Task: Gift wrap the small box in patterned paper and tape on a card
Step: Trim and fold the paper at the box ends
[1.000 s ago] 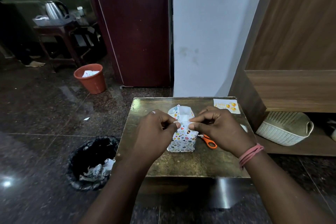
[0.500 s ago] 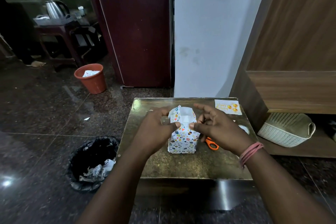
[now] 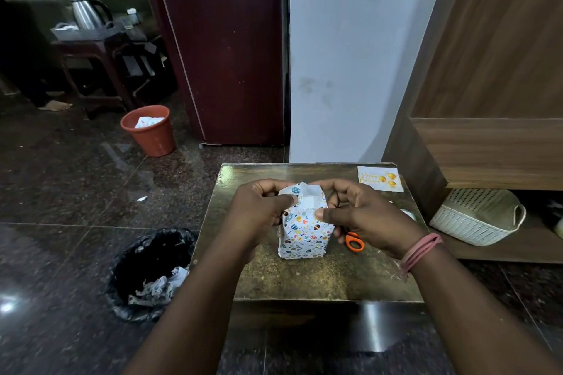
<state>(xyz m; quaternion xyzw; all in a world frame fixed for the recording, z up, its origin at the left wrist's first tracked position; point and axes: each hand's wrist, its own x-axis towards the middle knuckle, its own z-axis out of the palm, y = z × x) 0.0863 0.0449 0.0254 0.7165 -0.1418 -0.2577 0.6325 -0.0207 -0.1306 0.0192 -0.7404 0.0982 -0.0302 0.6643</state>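
Thumbs and fingers of both hands pinch the top of the box (image 3: 303, 230) from either side. The left hand (image 3: 259, 213) has its thumb laid on the near upper face and its fingers curled over the far left of the paper (image 3: 304, 192); the right hand (image 3: 362, 216) mirrors it, thumb on the near face, fingers hooked over the far right. So both hands grasp the wrapped box, neither slack nor empty.

The box stands upright near the middle of the table (image 3: 304, 280), its sides already covered in patterned paper, the top end open with white flaps standing up. It looks light and stiff enough to keep its shape, while the paper is thin, creases readily and would likely tear if pulled hard. Best hold seems to be at the upper corners, where the box edges back the paper, pressing flaps down against the board rather than tugging them.

Scissors (image 3: 355, 242) lie just right of the box, partly under the right hand. The card (image 3: 380, 178) sits at the far right corner of the table, well apart. A pale round thing shows past the right wrist; I cannot tell if it is tape.
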